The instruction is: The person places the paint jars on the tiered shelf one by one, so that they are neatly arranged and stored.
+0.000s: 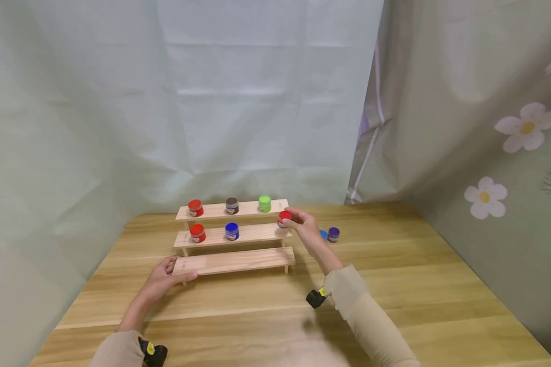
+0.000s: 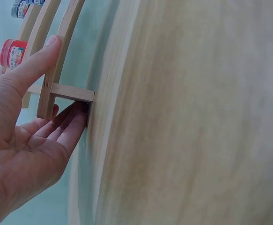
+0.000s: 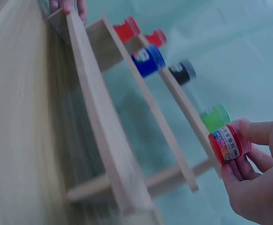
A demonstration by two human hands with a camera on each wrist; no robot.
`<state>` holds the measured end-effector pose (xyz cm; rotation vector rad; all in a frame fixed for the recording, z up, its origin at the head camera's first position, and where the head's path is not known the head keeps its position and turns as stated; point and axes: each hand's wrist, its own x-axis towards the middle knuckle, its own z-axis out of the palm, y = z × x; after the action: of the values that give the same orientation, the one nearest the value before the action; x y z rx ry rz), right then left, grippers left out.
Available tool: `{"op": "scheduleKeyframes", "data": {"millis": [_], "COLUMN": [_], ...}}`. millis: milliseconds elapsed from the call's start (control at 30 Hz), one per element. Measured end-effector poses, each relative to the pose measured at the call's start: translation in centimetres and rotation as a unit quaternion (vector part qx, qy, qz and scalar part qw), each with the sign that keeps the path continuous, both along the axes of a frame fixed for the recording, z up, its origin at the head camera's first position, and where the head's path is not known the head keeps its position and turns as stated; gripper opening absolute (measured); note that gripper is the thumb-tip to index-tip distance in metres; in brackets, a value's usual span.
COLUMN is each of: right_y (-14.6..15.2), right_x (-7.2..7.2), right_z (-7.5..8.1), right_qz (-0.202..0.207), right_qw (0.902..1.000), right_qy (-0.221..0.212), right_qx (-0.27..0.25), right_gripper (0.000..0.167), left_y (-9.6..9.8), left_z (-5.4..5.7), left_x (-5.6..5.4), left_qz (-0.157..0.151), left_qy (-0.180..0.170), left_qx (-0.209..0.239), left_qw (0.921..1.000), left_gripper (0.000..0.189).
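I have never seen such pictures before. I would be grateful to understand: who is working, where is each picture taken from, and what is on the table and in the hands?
There is no machine, only a person's bare left hand and right hand. The wide picture comes from a camera on the head; the two tilted ones come from cameras on the wrists.

On the table stands a wooden rack with three shelves. The top shelf bears a red jar, a dark jar and a green jar; the middle one, a second red jar and a blue jar. Right of the rack are a purple jar and a partly hidden light blue jar.

The right hand holds a third red jar; the left grips the bottom shelf's left end.
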<state>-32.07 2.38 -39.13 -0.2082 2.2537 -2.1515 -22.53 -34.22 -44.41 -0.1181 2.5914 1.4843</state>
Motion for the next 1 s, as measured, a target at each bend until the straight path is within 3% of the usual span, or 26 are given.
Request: {"op": "scheduleKeyframes", "data": {"millis": [133, 333, 533, 700, 1000], "right_y": [-1.5, -2.8, -3.2, -2.9, -2.6], "right_x": [-0.1, -0.1, 0.0, 0.3, 0.2], "right_z": [-0.1, -1.4, -1.8, -1.7, -1.9], "right_qz": [0.019, 0.032, 0.039, 0.044, 0.047], "right_qw": [0.9997, 0.9969, 0.9960, 0.9945, 0.9977], "right_qy": [0.001, 0.009, 0.025, 0.014, 0.006], "right_qx": [0.017, 0.072, 0.077, 0.094, 0.050], "right_gripper": [0.041, 0.040, 0.040, 0.042, 0.045], "left_y": [0.3, 0.5, 0.2, 0.4, 0.4], "left_z": [0.0, 0.1, -0.2, -0.4, 0.1], "left_x": [0.1, 0.0, 0.1, 0.1, 0.3], "left_qz": [0.002, 0.007, 0.008, 0.009, 0.007], "left_qy": [0.001, 0.005, 0.002, -0.002, -0.004], "left_qx": [0.004, 0.010, 0.012, 0.014, 0.014], "left_qw": [1.0000, 0.9999, 0.9999, 0.9999, 0.9999], "left_gripper": [0.100, 0.099, 0.097, 0.096, 0.098]}}
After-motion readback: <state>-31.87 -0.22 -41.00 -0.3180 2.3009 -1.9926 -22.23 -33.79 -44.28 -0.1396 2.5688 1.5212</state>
